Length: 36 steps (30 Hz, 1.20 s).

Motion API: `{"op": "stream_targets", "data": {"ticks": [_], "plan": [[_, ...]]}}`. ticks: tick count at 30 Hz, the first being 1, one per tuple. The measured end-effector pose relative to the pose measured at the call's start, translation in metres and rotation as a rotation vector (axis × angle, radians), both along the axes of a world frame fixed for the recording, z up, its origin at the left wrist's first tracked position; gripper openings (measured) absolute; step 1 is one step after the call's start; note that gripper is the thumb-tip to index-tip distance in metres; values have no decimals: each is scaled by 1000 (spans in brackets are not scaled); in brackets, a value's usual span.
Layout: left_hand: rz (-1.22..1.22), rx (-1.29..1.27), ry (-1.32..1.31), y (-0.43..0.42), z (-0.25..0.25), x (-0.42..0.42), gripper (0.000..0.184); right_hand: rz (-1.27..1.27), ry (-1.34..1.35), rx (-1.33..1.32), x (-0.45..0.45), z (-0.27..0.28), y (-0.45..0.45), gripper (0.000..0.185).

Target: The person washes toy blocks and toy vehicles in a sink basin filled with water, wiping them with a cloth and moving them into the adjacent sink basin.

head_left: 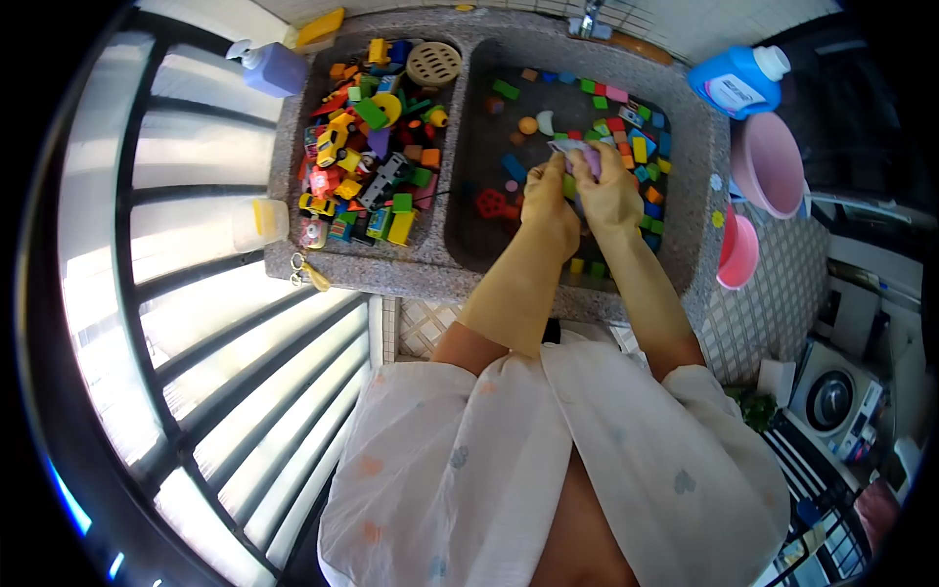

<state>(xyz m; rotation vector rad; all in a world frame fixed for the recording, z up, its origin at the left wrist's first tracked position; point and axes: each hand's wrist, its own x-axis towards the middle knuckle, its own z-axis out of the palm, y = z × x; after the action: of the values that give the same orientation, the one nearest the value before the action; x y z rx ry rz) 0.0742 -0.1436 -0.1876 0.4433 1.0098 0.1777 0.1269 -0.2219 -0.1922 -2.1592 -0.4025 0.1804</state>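
Both my hands are over the right basin of a stone sink, close together. My left hand and my right hand are closed around a small pale purple and white item; its kind is mostly hidden by my fingers. Below and around them, many coloured toy blocks float or lie in the dark water, such as a yellow block to the right. An orange ball and a pale crescent-shaped piece are just beyond my left hand. A red toy piece lies to its left.
The left basin is heaped with toys, including a yellow toy car and a round drain cover. A purple pump bottle stands at the left rim, a blue detergent bottle at the right. Pink basins and a washing machine are further right.
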Motion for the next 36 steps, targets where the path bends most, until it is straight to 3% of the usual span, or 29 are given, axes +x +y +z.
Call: {"op": "stream_targets", "data": {"ticks": [1,3,4,6,9,10,11,13,15,18,19,22,23,25,27,29,31,33,35,36], "plan": [[10,20,42,0,-2,2,31,-21,207,80,6,1,2,30],[49,-30,-2,12,-6,1,27,-513,767,606,6,7,16,32],[60,-19,-9,22,-9,1,27,-495,818,631,10,-1,10,34],[-23,235,-49,50,-13,-5,26,-446,803,636,9,-17,-1,34],[-14,740,-52,131,3,-13,16,-394,828,592,3,-16,-27,33],[78,1093,-163,183,-55,-6,10,-394,829,579,1,-17,-39,30],[38,1517,214,218,-36,-12,13,-394,830,567,0,-20,-52,29],[71,1955,404,273,-9,-18,18,-446,816,569,1,-44,-83,29],[-149,1927,631,301,23,-23,21,-471,805,574,2,-52,-100,30],[-450,1793,766,328,29,-23,33,-519,801,619,-3,-48,-116,30],[-461,1792,763,326,31,-20,33,-525,812,581,-3,-49,-122,32],[-393,2116,908,306,32,-1,46,-525,818,557,-3,-62,-140,30],[-406,2116,905,293,30,9,46,-506,810,574,-3,-68,-145,27],[-450,2167,482,250,33,31,43,-529,823,583,-4,-71,-147,28],[-740,1887,312,197,-7,45,41,-553,826,591,-4,-69,-147,28],[-1281,1478,166,159,-43,45,49,-591,853,581,-5,-64,-148,30],[-1645,1736,40,136,-86,28,69,-628,850,585,-8,-65,-151,32],[-2102,1785,79,111,-140,4,79,-662,843,592,-11,-62,-153,35],[-2294,1609,64,86,-133,-9,76,-597,933,619,-15,-56,-154,39],[-2296,1609,58,79,-168,-14,76,-547,963,639,-16,-66,-159,40]]}}
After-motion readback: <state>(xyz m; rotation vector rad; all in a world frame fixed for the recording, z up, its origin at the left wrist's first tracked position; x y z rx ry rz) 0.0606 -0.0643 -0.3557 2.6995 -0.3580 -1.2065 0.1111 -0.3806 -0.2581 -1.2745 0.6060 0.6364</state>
